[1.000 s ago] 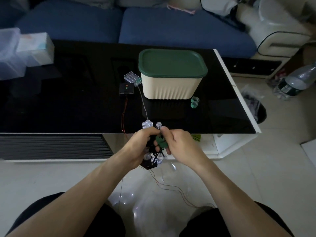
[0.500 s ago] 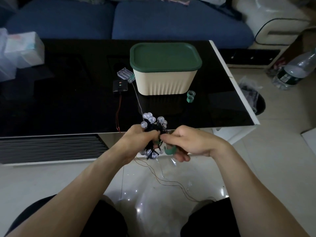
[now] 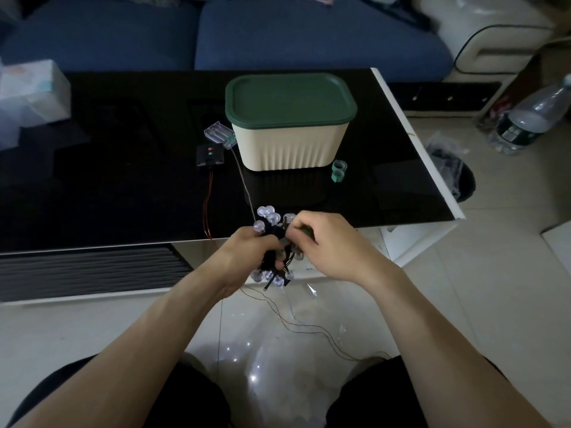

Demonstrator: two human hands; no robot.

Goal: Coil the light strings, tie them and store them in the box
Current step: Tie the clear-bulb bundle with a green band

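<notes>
Single head-worn view, looking forward and down, close above hands (image 3: 278,251)

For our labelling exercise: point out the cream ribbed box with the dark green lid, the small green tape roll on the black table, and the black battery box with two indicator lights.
Cream ribbed box with dark green lid (image 3: 290,146): head view, front wall.
Small green tape roll (image 3: 339,170): head view, roll's side.
Black battery box (image 3: 211,156): head view, top face.

You've got a cream ribbed box (image 3: 290,148) with a dark green lid (image 3: 289,98), glossy black surface (image 3: 123,193), clear bulbs (image 3: 266,211), blue sofa (image 3: 309,35).
</notes>
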